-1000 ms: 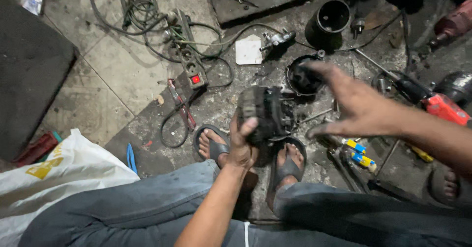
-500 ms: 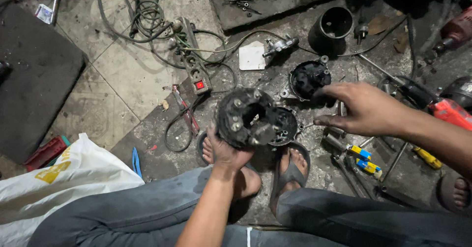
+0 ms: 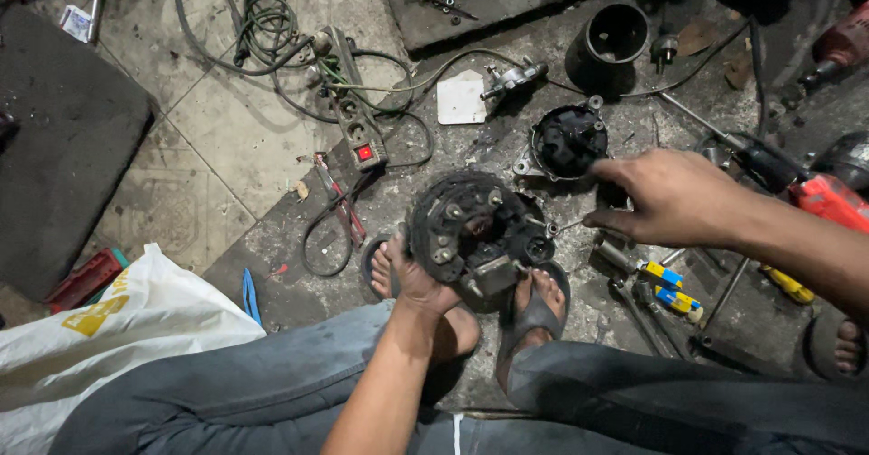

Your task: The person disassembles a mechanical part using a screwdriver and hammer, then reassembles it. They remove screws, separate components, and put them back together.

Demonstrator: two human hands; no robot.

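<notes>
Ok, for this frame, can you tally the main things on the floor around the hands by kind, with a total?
Round black machine parts: 3, the one held up by the left hand at, the housing and the cup
Power strips: 1
Red power drills: 1
White plastic bags: 1
Yellow-and-blue screwdrivers: 2
Total: 8
The right hand reaches over them.

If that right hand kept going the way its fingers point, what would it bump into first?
Probably the round black housing on the floor: the right hand points left and slightly away, its fingertips just short of it. Depth is hard to judge from above.
</notes>
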